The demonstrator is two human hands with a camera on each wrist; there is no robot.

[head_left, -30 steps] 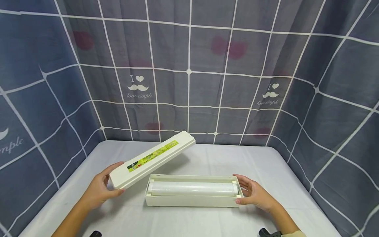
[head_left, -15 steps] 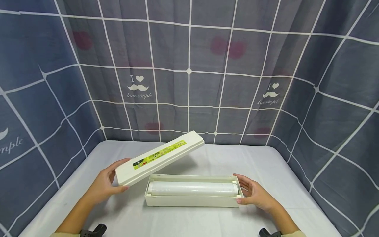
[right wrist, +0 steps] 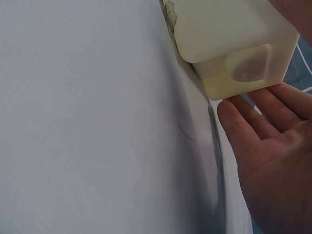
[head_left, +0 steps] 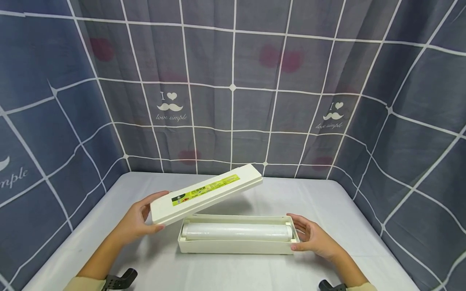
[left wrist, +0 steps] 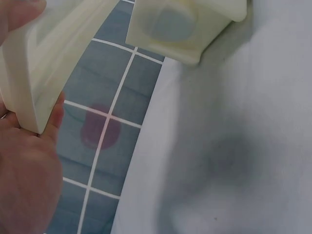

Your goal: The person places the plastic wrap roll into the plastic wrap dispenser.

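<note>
A long cream box lies lengthwise on the table, its top uncovered. Inside it is a roll of clear plastic wrap. My left hand grips the left end of the box's lid, which has a green label. The lid is held slantwise above the table, its right end farther back, partly over the box's rear left corner. Seen from the left wrist, fingers and thumb hold the lid's end. My right hand holds the box's right end, thumb in front and fingers behind.
A white cloth covers the table. A blue-grey checked curtain hangs along the back and both sides. Dark wrist straps sit at both wrists.
My left hand has carried the lid rightward, closer over the box, and its slant has flattened a little. The right hand and the box have stayed in place.
</note>
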